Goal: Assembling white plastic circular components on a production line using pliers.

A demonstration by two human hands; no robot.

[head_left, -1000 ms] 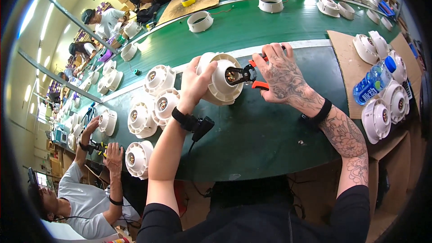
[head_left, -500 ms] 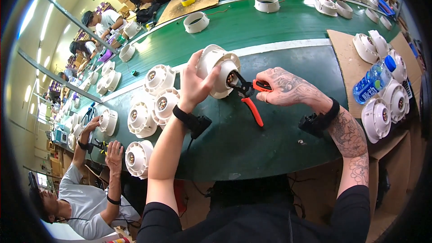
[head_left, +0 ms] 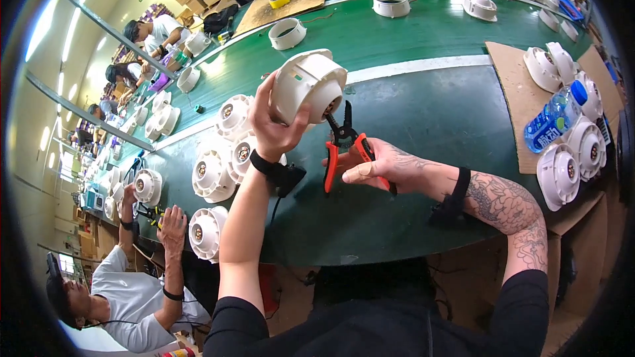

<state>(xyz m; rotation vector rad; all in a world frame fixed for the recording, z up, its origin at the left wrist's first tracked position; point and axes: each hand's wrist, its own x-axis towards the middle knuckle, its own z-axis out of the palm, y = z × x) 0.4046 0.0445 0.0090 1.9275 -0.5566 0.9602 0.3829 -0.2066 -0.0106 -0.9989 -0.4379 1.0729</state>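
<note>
My left hand (head_left: 276, 127) holds up a white round plastic housing (head_left: 307, 79), fingers and thumb around its side. The housing is tilted, with its narrow end facing down and to the right. In my right hand (head_left: 387, 164) is a pair of red-handled pliers (head_left: 343, 135) with black jaws. The handles are spread and the jaws stand apart. One jaw tip is at the housing's end opening; whether it touches anything inside cannot be made out. To the left on the bench, several similar housings (head_left: 213, 176) with metal parts in their centres sit close together.
Several more housings (head_left: 559, 176) and a water bottle (head_left: 552, 119) stand on cardboard (head_left: 506, 86) at the right. White rings (head_left: 391, 4) lie on the green belt (head_left: 344, 33) beyond a pale rail. A co-worker (head_left: 129, 291) works close by at the left; others sit further along.
The housing has tilted and moved slightly up and left, its end turning downward. The pliers have swung to point upward, their handles spreading wider, as my right hand lowered and moved left.
</note>
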